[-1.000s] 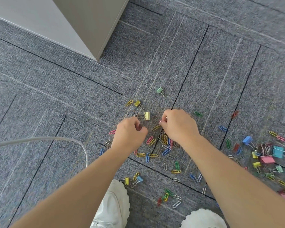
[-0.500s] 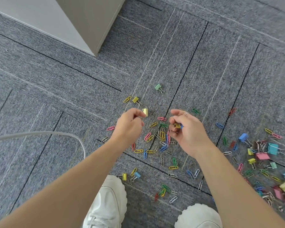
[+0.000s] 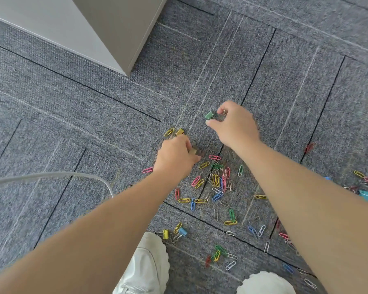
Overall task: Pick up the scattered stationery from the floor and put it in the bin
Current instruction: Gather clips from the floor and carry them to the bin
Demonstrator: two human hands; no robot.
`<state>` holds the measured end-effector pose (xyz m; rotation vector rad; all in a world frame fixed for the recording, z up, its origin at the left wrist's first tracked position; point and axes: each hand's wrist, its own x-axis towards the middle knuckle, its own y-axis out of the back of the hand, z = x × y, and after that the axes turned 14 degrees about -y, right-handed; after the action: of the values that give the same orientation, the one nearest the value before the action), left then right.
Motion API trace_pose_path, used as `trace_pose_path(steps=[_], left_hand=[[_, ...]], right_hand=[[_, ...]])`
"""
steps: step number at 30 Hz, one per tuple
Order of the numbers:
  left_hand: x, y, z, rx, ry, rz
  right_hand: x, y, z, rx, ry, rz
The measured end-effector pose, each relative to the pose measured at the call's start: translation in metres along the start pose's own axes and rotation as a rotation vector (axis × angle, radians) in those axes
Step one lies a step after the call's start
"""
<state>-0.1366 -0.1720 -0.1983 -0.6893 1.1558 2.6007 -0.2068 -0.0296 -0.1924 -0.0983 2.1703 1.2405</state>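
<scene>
Beyond the paper clip pile (image 3: 218,180), the right hand (image 3: 236,127) pinches a green binder clip (image 3: 209,115); the left hand (image 3: 174,159), just left of the pile, curls round a yellow binder clip (image 3: 193,151).

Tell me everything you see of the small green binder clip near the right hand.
The small green binder clip, metal by its look and slightly blurred, lies on the grey carpet beyond the coloured paper clips. The right hand reaches around it: thumb just below, a curled finger at its right. Its wire handles are hidden; whether it is pinched I cannot tell.
</scene>
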Motion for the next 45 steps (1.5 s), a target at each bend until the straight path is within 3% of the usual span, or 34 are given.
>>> trace_pose_path(steps=[3,13,23,30,34,36,41,45], left_hand=[[-0.006,-0.001,-0.002,-0.002,-0.021,0.005],[-0.031,0.004,-0.022,-0.380,-0.013,0.060],[-0.030,0.006,-0.030,-0.183,-0.041,0.073],[-0.024,0.009,-0.030,-0.079,0.169,0.134],[-0.020,0.010,-0.026,-0.079,0.163,0.110],[-0.018,0.009,-0.024,-0.090,0.116,0.103],[-0.021,0.007,-0.027,-0.190,0.027,0.056],[-0.031,0.020,-0.036,-0.704,0.136,0.040]], right_hand=[[0.007,-0.001,-0.008,-0.123,-0.010,-0.012],[0.002,-0.020,0.010,-0.012,-0.077,-0.040],[-0.009,-0.022,0.016,0.069,-0.155,0.067],[0.003,-0.024,0.006,0.097,-0.194,0.006],[-0.001,-0.018,0.006,0.122,-0.137,-0.045],[-0.006,-0.017,0.004,0.303,-0.148,-0.117],[-0.017,-0.019,-0.006,1.038,-0.347,-0.468],[-0.024,-0.022,-0.015,1.123,-0.365,-0.654]])
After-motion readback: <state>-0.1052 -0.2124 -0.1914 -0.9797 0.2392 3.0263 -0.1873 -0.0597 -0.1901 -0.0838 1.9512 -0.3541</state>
